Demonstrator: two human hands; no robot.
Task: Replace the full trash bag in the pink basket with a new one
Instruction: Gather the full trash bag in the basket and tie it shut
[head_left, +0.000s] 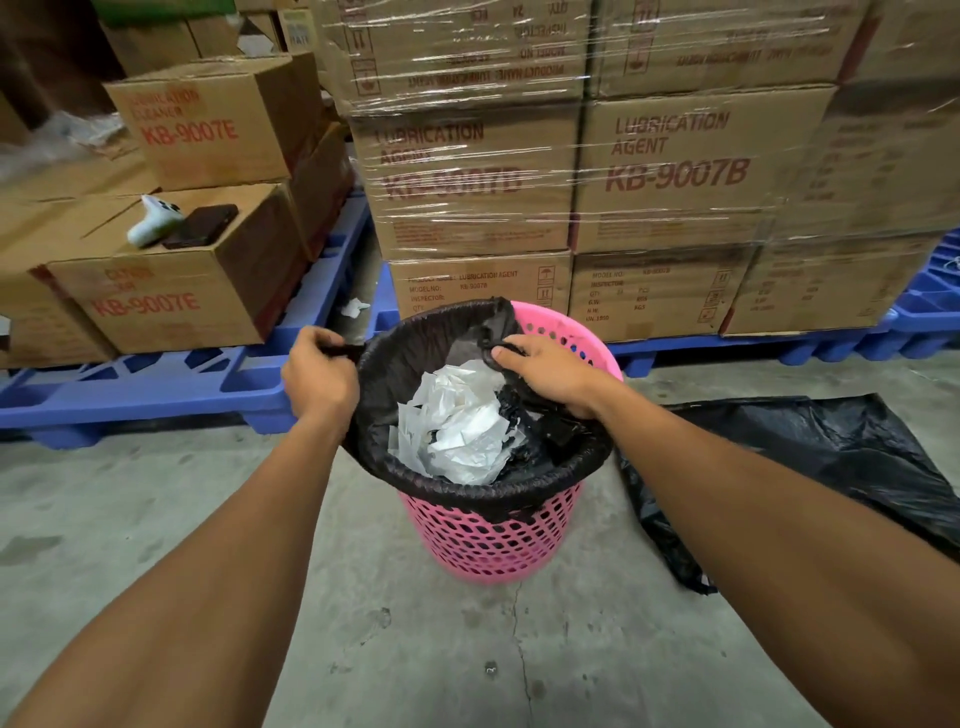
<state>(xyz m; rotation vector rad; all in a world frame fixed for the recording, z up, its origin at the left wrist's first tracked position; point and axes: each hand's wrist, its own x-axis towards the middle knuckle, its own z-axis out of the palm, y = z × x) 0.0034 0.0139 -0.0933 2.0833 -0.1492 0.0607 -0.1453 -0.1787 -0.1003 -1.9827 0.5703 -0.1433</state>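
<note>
Hands are both at the rim of the pink basket (493, 540), which stands on the concrete floor (156, 545) in front of the stacked cartons (675, 171). The left hand (319, 376) is closed in a fist on the black trash bag (415, 353) at nine o'clock of the rim, where the film is pulled outward. The right hand (550, 371) pinches the bag edge between thumb and fingers at about two o'clock; there the edge is already off, and bare pink rim shows behind.

From four to eight o'clock the bag is still folded over the rim. Inside lies crumpled white paper (457, 426), so I judge the load light. The film looks thin, soft and a little slippery, and it may tear if it is pulled hard against the holes of the basket. Better to gather the edge in bunches, on two opposite sides, and lift straight up.

A second black bag (831, 457) lies flat on the floor at three o'clock of the basket, probably the new one.
</note>
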